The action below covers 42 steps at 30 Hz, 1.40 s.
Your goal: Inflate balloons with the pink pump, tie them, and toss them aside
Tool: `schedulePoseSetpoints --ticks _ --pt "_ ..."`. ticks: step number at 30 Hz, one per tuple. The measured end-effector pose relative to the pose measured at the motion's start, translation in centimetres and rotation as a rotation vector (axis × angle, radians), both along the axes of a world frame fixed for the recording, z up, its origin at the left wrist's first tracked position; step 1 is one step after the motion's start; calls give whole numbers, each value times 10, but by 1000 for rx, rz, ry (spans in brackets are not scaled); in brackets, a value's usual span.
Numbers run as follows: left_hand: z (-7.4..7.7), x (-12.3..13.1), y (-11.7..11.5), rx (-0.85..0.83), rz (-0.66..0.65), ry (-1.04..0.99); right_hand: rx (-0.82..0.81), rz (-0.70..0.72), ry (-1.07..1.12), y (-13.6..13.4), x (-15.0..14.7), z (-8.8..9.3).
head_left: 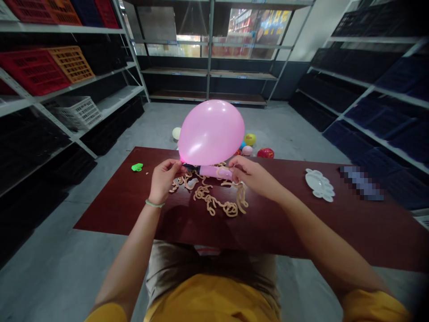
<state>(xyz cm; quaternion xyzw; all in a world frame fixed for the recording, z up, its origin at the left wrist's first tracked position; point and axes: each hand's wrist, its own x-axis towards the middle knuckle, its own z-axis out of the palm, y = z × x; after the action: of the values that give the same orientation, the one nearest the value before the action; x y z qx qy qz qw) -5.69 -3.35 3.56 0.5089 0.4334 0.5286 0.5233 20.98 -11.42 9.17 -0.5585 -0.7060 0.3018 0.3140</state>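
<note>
A big inflated pink balloon (212, 132) rises above the table, its neck at the lower left pinched between the thumb and fingers of my left hand (166, 176). Just beside that neck lies the black end of a hand balloon pump (214, 171) with a pink barrel. My right hand (246, 172) is closed around the right end of the pump. Whether the nozzle still sits inside the neck is hidden by my left fingers. Beneath both hands, beige curly strips (231, 208) are strewn in a loose heap on the table.
On the dark red table (114, 201) are a small bright green plastic piece (137, 167), a white scalloped palette (319, 184) and a blurred-out dark item (361, 182). Beyond it, several small balloons, including a yellow one (250, 139), lie on the floor. Shelves with crates (33, 71) flank both sides.
</note>
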Motion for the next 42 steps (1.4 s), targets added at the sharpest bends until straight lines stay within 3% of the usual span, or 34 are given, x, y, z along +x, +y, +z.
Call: schedulePoseSetpoints --ticks 7,15,23,33,38,42 --pt "1 31 -8 -53 -35 -31 -52 132 52 14 -25 -14" --pt "0 61 -15 88 88 292 76 132 127 25 -52 -22" --pt "0 46 0 60 99 110 -145 158 297 24 -36 -29" --pt "6 16 13 52 121 -3 -396 176 124 12 -2 -33" --pt "9 6 15 99 128 57 -246 268 14 10 8 -41" --pt "8 7 12 149 106 152 -15 169 3 7 3 -31"
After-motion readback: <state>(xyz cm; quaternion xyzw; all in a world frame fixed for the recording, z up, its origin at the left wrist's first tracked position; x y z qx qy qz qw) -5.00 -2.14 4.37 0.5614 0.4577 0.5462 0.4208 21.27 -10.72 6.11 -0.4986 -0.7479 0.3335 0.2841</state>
